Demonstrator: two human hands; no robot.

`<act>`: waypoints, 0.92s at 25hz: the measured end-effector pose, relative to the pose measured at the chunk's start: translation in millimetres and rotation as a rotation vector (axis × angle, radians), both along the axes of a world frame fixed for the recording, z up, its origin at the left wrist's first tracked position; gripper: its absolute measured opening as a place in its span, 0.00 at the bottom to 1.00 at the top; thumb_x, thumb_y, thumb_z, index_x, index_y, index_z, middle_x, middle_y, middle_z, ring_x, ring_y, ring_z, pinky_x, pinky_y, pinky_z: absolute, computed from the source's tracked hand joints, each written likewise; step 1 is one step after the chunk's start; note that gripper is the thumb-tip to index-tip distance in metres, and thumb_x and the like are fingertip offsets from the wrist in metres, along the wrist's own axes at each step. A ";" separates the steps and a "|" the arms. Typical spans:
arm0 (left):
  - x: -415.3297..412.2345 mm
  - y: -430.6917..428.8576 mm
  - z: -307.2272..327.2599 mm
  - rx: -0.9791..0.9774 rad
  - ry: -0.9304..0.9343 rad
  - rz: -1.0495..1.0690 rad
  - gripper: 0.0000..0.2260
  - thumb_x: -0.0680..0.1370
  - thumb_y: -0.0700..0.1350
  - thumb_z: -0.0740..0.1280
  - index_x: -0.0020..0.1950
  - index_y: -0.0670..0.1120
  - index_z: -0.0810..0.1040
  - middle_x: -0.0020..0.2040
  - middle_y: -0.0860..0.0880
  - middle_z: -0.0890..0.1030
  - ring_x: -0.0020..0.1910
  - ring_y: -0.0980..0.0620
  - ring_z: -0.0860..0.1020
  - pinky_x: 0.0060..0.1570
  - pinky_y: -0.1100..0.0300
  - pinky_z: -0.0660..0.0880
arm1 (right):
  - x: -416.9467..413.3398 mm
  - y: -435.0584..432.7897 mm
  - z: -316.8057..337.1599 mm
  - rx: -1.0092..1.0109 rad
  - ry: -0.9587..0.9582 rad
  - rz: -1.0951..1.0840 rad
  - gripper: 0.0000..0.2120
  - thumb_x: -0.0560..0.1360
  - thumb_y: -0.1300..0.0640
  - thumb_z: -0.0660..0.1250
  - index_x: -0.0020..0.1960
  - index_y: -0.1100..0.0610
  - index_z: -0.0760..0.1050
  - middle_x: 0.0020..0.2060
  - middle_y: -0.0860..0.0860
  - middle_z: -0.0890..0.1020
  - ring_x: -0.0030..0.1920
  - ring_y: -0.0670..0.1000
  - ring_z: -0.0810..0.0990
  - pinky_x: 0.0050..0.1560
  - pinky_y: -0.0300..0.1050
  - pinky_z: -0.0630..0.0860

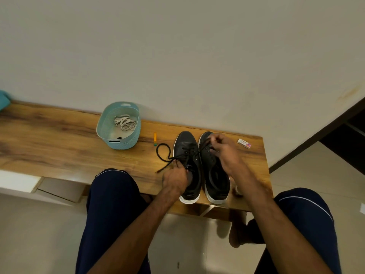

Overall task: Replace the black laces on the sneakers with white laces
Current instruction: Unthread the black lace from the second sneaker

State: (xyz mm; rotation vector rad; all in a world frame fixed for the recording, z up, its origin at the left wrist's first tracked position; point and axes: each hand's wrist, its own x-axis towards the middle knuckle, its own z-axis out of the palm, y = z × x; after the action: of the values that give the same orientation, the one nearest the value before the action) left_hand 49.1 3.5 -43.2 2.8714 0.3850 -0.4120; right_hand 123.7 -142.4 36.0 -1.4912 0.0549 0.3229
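Two black sneakers with white soles stand side by side on the wooden bench [59, 147], toes toward the wall: the left sneaker [187, 155] and the right sneaker [214, 175]. A black lace [165, 155] trails in a loop to the left of the left sneaker and still crosses its eyelets. My left hand [174, 179] grips the left sneaker's side near the tongue, with the lace running under its fingers. My right hand [224, 153] pinches a black lace end over the right sneaker's front eyelets. White laces [125, 121] lie coiled in a light blue basket [120, 143].
A small orange and green stick [155, 139] lies between basket and sneakers. A white eraser [244, 143] sits at the bench's right end. A teal cloth [5, 99] shows at the far left. My knees frame the bench's front edge; the wall stands just behind.
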 end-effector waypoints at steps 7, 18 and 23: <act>-1.9 -2.8 0.6 -0.009 0.015 -0.010 0.31 0.83 0.49 0.59 0.79 0.36 0.50 0.80 0.39 0.56 0.67 0.47 0.74 0.57 0.54 0.76 | -15.7 12.3 -21.7 -0.944 -0.546 0.428 0.13 0.80 0.47 0.63 0.62 0.51 0.77 0.55 0.47 0.80 0.56 0.47 0.76 0.58 0.48 0.73; -3.5 -4.4 2.2 0.038 -0.004 -0.019 0.28 0.84 0.49 0.55 0.79 0.36 0.51 0.79 0.40 0.58 0.71 0.47 0.70 0.59 0.54 0.74 | 13.1 -19.6 24.2 -0.739 -0.587 -0.240 0.08 0.79 0.64 0.64 0.49 0.55 0.80 0.49 0.51 0.82 0.51 0.50 0.77 0.51 0.39 0.73; -2.4 -2.9 3.6 0.006 0.014 -0.001 0.27 0.84 0.52 0.55 0.78 0.38 0.57 0.76 0.40 0.65 0.65 0.46 0.75 0.55 0.53 0.75 | 22.7 -64.6 25.2 -0.671 -0.382 -0.370 0.07 0.80 0.58 0.65 0.55 0.58 0.79 0.49 0.49 0.81 0.51 0.48 0.78 0.53 0.44 0.76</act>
State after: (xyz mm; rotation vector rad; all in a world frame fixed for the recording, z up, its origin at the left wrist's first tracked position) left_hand 46.7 0.6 -39.6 2.8761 0.3874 -0.4318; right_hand 146.4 -207.0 61.2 -2.1383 0.1412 -0.3175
